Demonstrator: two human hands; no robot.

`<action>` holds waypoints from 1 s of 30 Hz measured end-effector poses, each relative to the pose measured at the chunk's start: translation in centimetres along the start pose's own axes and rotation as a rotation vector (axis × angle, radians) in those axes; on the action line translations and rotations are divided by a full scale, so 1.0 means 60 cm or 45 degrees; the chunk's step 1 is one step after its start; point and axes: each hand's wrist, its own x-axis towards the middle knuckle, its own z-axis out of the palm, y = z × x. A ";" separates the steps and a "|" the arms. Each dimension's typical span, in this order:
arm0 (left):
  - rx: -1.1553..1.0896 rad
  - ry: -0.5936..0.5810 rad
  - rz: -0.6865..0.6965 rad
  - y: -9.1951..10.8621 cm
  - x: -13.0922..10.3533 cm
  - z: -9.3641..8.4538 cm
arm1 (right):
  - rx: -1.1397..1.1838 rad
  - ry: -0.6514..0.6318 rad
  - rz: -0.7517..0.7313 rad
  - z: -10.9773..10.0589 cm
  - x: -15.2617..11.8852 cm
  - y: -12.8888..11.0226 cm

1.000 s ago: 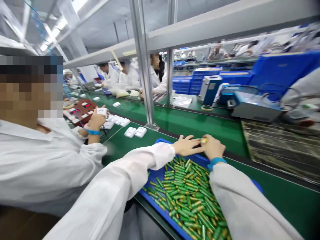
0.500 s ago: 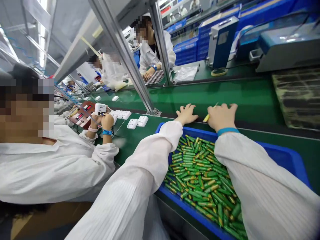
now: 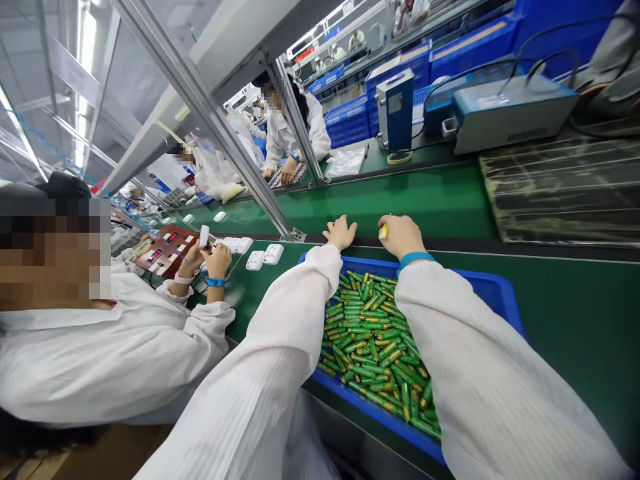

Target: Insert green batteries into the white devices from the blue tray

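Observation:
My left hand [image 3: 341,233] rests at the far edge of a blue tray [image 3: 510,297], by the border of the green conveyor belt [image 3: 425,193]. Its fingers are spread and nothing shows in them. Just to its right, my right hand [image 3: 404,237] is closed around a slim yellow stick-like object [image 3: 383,232], whose end pokes out by the thumb; its exact kind is unclear. Below both wrists, the tray holds a heap of green and gold cylindrical batteries [image 3: 373,340], partly hidden by my sleeves.
At left, a co-worker holds a white device [image 3: 204,236] by a brown tester box [image 3: 167,252]. White socket-like units [image 3: 273,254] lie on the green bench. Beyond the belt stand a metal post [image 3: 250,160], a blue box [image 3: 399,110] and a blue-grey machine [image 3: 513,113].
The view has shifted, so my hands and the tray appear farther left. My right-hand fingers have curled from spread to closed over the yellow object. The co-worker has turned the white device edge-on.

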 end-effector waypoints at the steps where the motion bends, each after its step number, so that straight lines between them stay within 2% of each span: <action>1: 0.009 0.006 0.003 -0.001 0.001 -0.001 | 0.026 0.007 0.011 0.000 0.000 0.000; 6: 0.046 -0.008 0.060 -0.005 0.004 -0.001 | 0.120 -0.037 0.054 -0.003 0.001 -0.002; 14: 0.143 -0.121 0.040 0.000 -0.002 -0.007 | 0.094 -0.130 0.136 0.003 0.000 -0.011; 20: 0.154 -0.200 0.121 0.014 -0.026 -0.022 | 0.063 -0.091 0.131 -0.023 -0.008 -0.029; 23: 0.145 -0.208 0.188 0.021 -0.037 -0.030 | 0.042 -0.023 0.098 -0.045 -0.014 -0.033; 26: 0.091 -0.222 0.344 0.030 -0.046 -0.041 | 0.010 0.038 0.096 -0.062 -0.019 -0.029; 30: -0.052 -0.142 0.517 0.030 -0.053 -0.056 | -0.031 0.073 0.122 -0.061 -0.015 -0.022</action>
